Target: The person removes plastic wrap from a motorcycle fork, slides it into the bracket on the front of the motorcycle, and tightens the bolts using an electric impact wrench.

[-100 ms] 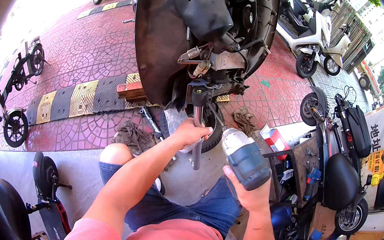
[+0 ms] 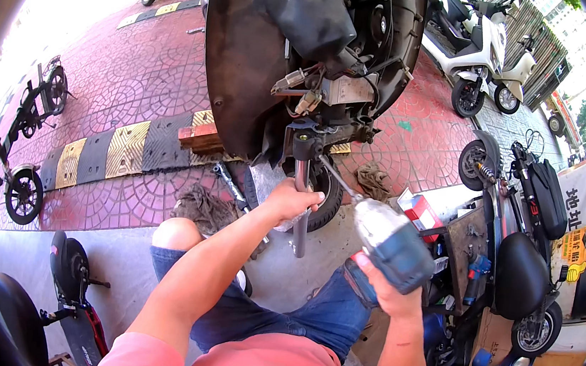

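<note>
My left hand (image 2: pixel 292 203) is wrapped around a silver shock absorber tube (image 2: pixel 299 239), which hangs upright under a dark clamp (image 2: pixel 303 140) on the front of a stripped scooter (image 2: pixel 241 63). In my right hand (image 2: pixel 395 299) is a blue-grey cordless impact driver (image 2: pixel 402 248), tilted with its nose up and to the left. Its long thin bit (image 2: pixel 340 179) points at the clamp's right side; whether the tip sits in a bolt I cannot tell. Clear plastic wrap (image 2: pixel 264 183) lies beside my left hand. Behind the tube shows a black wheel (image 2: pixel 328 208).
A second shock absorber (image 2: pixel 230 185) lies left of the wheel, near a grey rag (image 2: pixel 203 209). Another rag (image 2: pixel 373 181) is on the right. A tool cart (image 2: pixel 468 244) stands at my right beside a parked scooter (image 2: pixel 522 278). A speed bump (image 2: pixel 125 147) crosses the tiles.
The impact driver, in my right hand, has shifted right and slightly toward me, its nose swinging out so more of the bit shows. My left hand stays on the tube.
</note>
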Motion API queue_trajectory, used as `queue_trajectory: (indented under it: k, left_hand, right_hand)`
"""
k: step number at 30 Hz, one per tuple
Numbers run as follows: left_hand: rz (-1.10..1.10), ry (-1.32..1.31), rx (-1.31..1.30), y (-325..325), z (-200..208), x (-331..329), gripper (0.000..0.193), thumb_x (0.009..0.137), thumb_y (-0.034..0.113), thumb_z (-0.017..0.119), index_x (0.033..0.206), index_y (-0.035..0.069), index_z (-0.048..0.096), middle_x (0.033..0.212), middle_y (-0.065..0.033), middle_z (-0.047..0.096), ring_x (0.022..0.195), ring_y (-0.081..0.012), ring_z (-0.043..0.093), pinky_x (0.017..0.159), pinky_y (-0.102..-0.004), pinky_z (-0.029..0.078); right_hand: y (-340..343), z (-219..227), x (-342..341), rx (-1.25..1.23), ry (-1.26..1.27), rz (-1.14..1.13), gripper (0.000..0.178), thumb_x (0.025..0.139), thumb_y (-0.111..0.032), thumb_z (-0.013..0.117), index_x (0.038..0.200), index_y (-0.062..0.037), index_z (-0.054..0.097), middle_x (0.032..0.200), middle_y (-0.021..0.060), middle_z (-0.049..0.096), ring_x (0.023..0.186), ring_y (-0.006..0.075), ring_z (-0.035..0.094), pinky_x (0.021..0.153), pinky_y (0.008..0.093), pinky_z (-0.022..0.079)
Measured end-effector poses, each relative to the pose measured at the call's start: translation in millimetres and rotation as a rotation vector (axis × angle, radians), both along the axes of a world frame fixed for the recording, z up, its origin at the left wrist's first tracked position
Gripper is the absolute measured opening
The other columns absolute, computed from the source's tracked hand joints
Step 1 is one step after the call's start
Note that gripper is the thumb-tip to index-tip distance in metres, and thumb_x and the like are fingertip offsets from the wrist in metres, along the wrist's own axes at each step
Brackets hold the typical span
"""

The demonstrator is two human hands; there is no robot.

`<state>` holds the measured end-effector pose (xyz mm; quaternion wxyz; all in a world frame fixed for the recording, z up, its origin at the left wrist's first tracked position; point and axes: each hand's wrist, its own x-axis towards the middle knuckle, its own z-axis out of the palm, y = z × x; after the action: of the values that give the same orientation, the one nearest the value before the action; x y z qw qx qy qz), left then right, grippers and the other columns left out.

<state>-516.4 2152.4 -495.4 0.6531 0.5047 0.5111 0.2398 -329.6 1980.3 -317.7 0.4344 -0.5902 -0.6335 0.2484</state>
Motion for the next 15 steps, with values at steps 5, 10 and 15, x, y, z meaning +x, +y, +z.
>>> queue_trajectory:
  k: [5,10,15]
  left_hand:
    - [-0.041,0.027,0.004,1.0,14.2,1.3,0.028,0.09,0.03,0.082,0.084,0.003,0.079,0.087,-0.0088,0.078,0.09,-0.019,0.071,0.09,-0.0365,0.053]
    - [-0.035,-0.067,-0.057,5.1,-0.8,-6.1,0.032,0.089,0.033,0.083,0.08,0.003,0.078,0.082,-0.0067,0.076,0.078,-0.0159,0.068,0.077,-0.0348,0.053]
    - [0.004,-0.061,-0.098,8.6,5.4,-6.7,0.025,0.095,0.024,0.08,0.087,0.002,0.073,0.087,-0.0099,0.077,0.079,-0.0168,0.07,0.074,-0.0333,0.055]
  right_hand:
    - [-24.1,8.6,36.0,-0.11,0.557,-0.125,0.057,0.088,-0.013,0.079,0.138,0.0035,0.058,0.087,0.0054,0.064,0.062,0.0109,0.054,0.058,0.0262,0.045]
    - [-65.8,10.4,73.3,0.112,0.437,-0.424,0.058,0.091,-0.021,0.077,0.135,0.0093,0.057,0.073,0.0051,0.059,0.06,0.0126,0.055,0.061,0.0293,0.048]
    - [-150.7,-43.8,124.5,0.129,0.252,-0.788,0.046,0.095,-0.015,0.076,0.135,0.0029,0.06,0.09,0.0028,0.063,0.078,0.0115,0.059,0.074,0.0279,0.049]
